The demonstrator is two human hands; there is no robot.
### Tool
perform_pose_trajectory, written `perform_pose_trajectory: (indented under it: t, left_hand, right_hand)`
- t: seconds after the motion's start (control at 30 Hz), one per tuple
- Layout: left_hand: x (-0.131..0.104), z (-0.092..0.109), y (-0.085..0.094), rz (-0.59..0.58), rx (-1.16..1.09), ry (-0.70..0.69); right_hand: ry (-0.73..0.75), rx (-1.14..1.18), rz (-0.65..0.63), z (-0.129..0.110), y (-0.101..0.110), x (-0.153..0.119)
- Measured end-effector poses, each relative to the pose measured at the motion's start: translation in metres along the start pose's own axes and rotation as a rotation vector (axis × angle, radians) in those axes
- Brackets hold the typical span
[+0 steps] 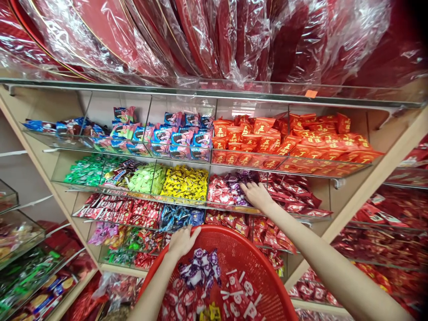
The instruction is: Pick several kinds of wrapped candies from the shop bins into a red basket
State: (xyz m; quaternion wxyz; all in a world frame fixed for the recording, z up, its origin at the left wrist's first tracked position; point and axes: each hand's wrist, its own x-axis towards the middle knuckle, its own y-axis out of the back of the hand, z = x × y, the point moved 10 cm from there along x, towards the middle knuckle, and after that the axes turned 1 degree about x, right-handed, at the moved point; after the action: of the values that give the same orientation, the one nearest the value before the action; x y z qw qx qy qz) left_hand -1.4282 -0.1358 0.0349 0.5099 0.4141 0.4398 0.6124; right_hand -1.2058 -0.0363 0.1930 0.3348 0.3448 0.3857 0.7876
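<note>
My left hand (182,242) is closed over the far rim of a red plastic basket (247,240), thumb lying along the edge. Inside the basket are purple-and-white wrapped candies (200,267), red-and-white wrapped candies (239,294) and a few yellow ones (210,312). Beyond the basket, my right hand (257,195) reaches into a shelf compartment, its fingers stretched over purple wrapped candies (238,180). Whether a candy is between those fingertips does not show. Red-and-white candies (220,191) lie just left of that hand, and red packets (290,189) lie to its right.
Glass-fronted shelves hold yellow candies (183,183), green candies (85,169), orange-red packets (261,133) and blue-pink packets (180,136). A glass shelf edge (200,91) runs above, under plastic-wrapped red round items (150,35). Wooden side panels (377,178) frame the unit.
</note>
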Motion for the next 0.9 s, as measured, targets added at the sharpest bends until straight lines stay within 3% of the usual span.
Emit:
perform_pose_trajectory:
  t: [0.1, 0.53, 0.9]
  left_hand:
    - [0.000, 0.000, 0.000, 0.000, 0.003, 0.005]
    - [0.000, 0.000, -0.001, -0.006, 0.005, 0.004]
    - [-0.001, 0.000, -0.002, -0.010, 0.013, 0.001]
  right_hand:
    - [-0.002, -0.017, -0.023, -0.001, -0.002, 0.000]
    - [0.065, -0.013, 0.142, -0.004, 0.018, -0.008]
    - [0.020, 0.005, 0.069, -0.001, 0.005, -0.002]
